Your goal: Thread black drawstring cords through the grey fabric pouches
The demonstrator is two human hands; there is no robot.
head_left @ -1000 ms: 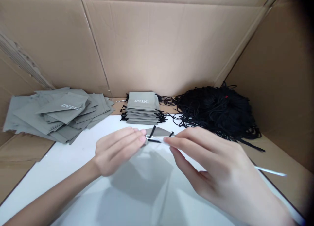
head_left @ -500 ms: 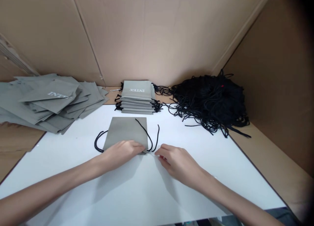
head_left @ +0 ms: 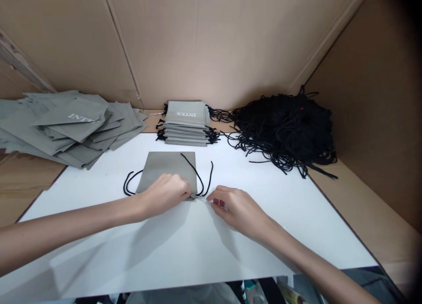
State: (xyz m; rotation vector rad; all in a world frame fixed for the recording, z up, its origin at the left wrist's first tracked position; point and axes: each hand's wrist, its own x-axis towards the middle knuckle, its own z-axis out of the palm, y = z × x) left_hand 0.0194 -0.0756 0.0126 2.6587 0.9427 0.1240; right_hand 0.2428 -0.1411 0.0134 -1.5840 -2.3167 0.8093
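Flat grey rectangular fabric pouch (head_left: 166,164) bore thin black cords (head_left: 211,174) both sides. Left hand (head_left: 167,190), knuckles up, pinched its near-right corner; right hand (head_left: 234,206) gripped a slender whitish tool (head_left: 203,200).

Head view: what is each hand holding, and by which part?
The left hand holds the grey pouch by its near right corner. The right hand holds a thin pale tool; where along its length is too small to tell.

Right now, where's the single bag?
Head view, just left of centre: the bag lies in front of the stack, near right corner at the left hand.
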